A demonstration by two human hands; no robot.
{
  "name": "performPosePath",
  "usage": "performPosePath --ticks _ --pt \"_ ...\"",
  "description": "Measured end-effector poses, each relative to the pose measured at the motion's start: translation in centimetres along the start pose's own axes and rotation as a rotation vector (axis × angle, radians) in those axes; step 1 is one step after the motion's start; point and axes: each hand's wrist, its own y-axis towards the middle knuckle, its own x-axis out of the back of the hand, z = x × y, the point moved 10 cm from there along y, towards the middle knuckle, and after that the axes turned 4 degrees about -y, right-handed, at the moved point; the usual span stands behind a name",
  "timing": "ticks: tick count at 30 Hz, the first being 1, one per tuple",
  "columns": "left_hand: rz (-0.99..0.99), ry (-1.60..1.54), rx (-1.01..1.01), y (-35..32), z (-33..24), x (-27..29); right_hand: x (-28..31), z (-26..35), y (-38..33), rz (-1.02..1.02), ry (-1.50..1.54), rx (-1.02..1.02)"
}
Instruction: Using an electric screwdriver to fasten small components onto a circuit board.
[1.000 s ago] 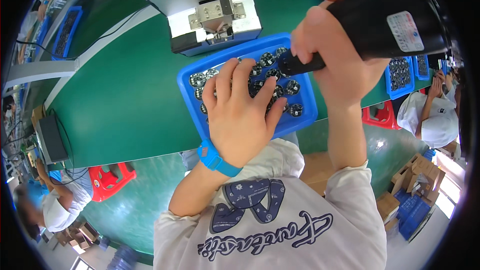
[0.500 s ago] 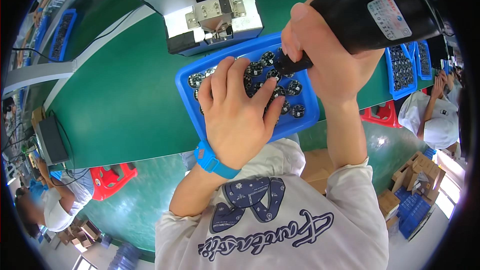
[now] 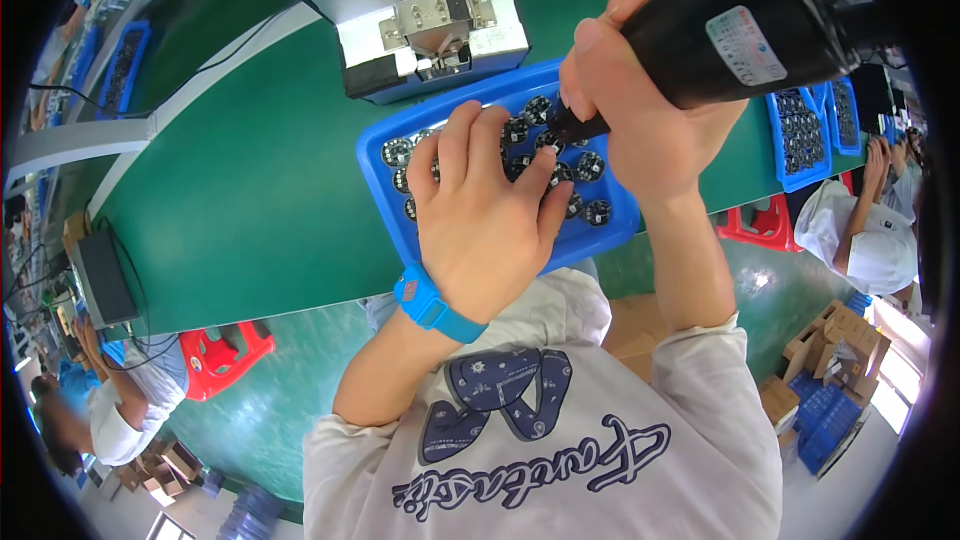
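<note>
In right hand (image 3: pixel 655 125), black tool (image 3: pixel 682 42)

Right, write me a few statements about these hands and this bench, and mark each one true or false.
1. The right hand grips a black handheld power tool. True.
2. The left hand is spread over the blue tray. True.
3. The blue wristband is on the right wrist. False: it is on the left wrist.
4. Round black circuit boards lie in the blue tray. True.
5. The black handheld power tool's nose points away from the blue tray. False: it points down into it.
6. The workbench top is white. False: it is green.
</note>
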Motion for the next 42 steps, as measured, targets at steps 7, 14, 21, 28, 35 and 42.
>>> performPosePath --ticks 7,14,21,28,35,42 --pt "-0.043 -0.002 -0.012 -0.6 0.4 0.5 -0.7 0.7 -0.2 -0.006 -0.083 0.010" --pt "-0.093 -0.110 0.032 -0.6 0.5 0.6 -4.4 7.0 3.3 0.358 0.127 0.502" --pt "-0.143 -0.284 0.092 -1.8 2.2 2.9 -10.7 4.0 6.0 0.048 0.072 0.092" --pt "-0.141 -0.249 0.107 -2.3 2.7 3.0 -10.0 5.2 5.0 0.058 0.219 0.208" --pt "-0.109 -0.201 0.057 -1.9 2.3 2.0 -2.0 6.8 0.6 0.218 -0.009 0.304" --pt "-0.024 -0.090 -0.024 -0.5 1.3 0.6 1.2 4.3 -1.1 0.065 -0.004 0.054"
